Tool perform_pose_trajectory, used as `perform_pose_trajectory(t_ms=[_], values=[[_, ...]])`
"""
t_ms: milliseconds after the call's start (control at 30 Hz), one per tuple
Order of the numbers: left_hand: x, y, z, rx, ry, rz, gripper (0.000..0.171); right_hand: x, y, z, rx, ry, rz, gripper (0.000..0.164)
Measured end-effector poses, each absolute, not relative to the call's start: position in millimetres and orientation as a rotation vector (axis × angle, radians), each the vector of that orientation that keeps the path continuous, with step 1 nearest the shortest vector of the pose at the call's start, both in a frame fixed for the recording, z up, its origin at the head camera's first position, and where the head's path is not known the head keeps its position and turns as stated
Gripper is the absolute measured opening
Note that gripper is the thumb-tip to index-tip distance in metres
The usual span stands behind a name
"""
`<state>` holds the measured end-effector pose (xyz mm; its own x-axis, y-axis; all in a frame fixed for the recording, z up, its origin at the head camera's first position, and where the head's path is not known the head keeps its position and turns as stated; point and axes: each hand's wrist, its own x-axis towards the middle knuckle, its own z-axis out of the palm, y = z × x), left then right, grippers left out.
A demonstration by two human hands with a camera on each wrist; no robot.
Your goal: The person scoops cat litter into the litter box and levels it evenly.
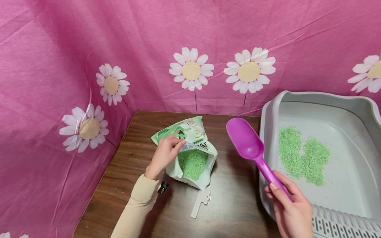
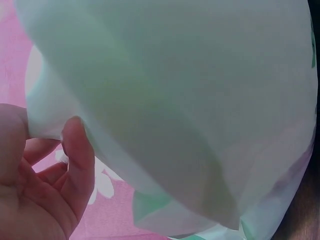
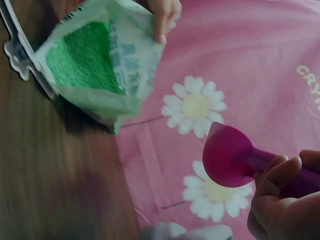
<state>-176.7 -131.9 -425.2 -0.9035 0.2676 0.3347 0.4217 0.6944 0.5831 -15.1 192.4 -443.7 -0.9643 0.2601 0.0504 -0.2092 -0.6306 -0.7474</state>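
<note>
An open pale green bag [image 1: 212, 162] of green cat litter pellets [image 1: 193, 162] sits on the table, its mouth facing me. My left hand [image 1: 163, 153] pinches the upper edge of that mouth between thumb and fingers; in the left wrist view the bag's side [image 2: 175, 100] fills most of the picture. In my right hand [image 1: 290, 206] is a purple scoop [image 1: 245, 138], gripped by its handle. Its bowl looks empty, held between the bag and a grey litter box [image 1: 269, 145]. Two touching patches of green pellets [image 1: 315, 158] lie on the box floor.
A small whitish flat clip-like piece [image 1: 196, 205] with a scalloped end lies in front of the bag. The dark wooden table [image 1: 131, 165] meets a pink daisy-patterned cloth [image 1: 143, 49] at the back and left. A perforated grey panel [image 1: 345, 218] forms the box's near edge.
</note>
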Motion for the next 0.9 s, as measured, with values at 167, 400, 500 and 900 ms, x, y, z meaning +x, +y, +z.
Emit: perform_pose_trajectory(t_ms=[167,400,500,900], values=[[-176.1,-132.6,-425.9,-0.564,-2.677,-1.001,0.020,-16.2,178.1,-449.9,-0.178,-1.239,2.620,0.039],[-176.0,-133.8,-426.5,-0.574,-2.686,-1.004,0.022,-15.7,157.4,-458.3,-0.328,-1.305,2.585,0.037],[-176.2,-134.2,-427.4,-0.569,-2.690,-1.007,0.022,-14.9,151.9,-463.6,-0.401,-1.330,2.604,0.035],[-176.1,-133.9,-429.1,-0.571,-2.654,-1.008,0.017,-14.5,137.0,-477.9,-0.575,-1.502,2.483,0.032]])
